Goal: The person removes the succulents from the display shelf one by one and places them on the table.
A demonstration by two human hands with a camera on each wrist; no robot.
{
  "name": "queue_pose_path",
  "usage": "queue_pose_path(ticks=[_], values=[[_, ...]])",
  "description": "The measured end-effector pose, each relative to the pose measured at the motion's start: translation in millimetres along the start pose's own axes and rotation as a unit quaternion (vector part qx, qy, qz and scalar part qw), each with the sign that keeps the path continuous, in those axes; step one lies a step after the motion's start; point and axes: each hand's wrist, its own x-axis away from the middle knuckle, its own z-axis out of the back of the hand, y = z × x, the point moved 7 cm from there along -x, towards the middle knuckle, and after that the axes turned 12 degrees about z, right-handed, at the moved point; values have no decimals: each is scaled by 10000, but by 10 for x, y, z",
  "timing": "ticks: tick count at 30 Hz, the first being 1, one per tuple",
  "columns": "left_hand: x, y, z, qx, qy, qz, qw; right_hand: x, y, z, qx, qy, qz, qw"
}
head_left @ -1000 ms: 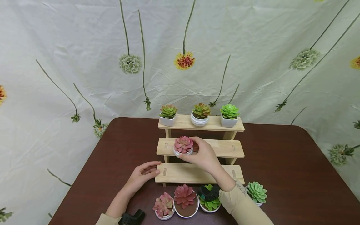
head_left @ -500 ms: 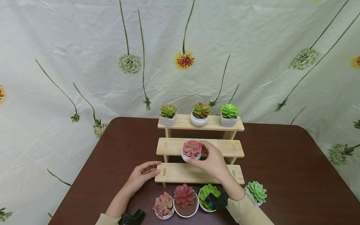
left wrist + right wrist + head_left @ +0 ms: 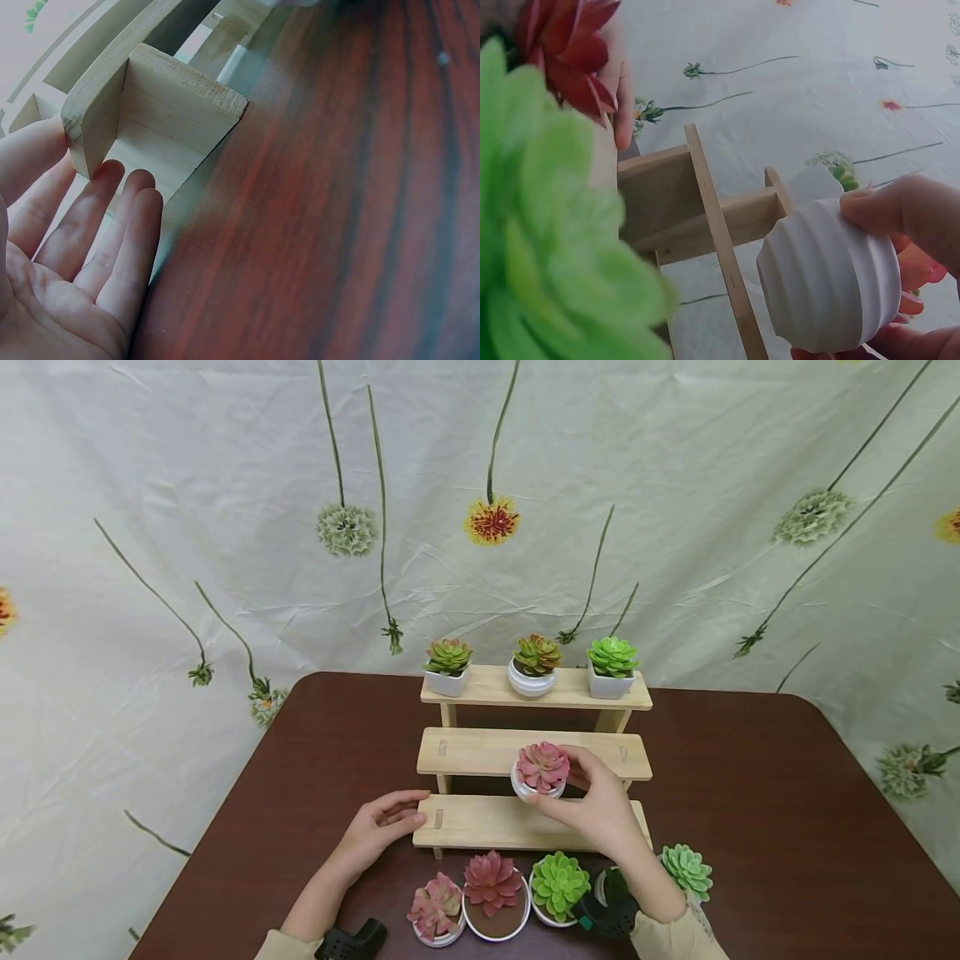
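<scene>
My right hand [image 3: 596, 802] grips a pink potted succulent [image 3: 542, 766] by its white pot, which shows ridges in the right wrist view [image 3: 829, 277]. In the head view it overlaps the front edge of the middle shelf; I cannot tell whether they touch. My left hand [image 3: 382, 825] rests at the left end of the bottom board of a three-tier wooden stand [image 3: 498, 823]. Its fingertips touch the board's end [image 3: 94, 124], the fingers mostly straight in the left wrist view. Along the top tier sit three potted succulents: a reddish-green one [image 3: 448, 664], a brownish one [image 3: 534, 664] and a bright green one [image 3: 612, 667].
In front of the stand are a pale pink succulent [image 3: 437, 907], a dark red one [image 3: 492, 885] and a green one [image 3: 559, 887]. Another green succulent [image 3: 687, 871] is partly behind my right forearm. A flowered cloth [image 3: 225, 485] hangs behind the dark table [image 3: 765, 793].
My right hand has carried the pink potted succulent rightward and slightly nearer, away from the left part of the middle shelf. My left hand has stayed at the bottom board's end.
</scene>
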Motion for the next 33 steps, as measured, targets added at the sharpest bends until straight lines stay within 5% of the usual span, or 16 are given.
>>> queue_pose_path(ticks=[33], values=[[2, -6, 5, -41, 18, 48, 10000, 237, 181, 526, 295, 327, 187, 9989]])
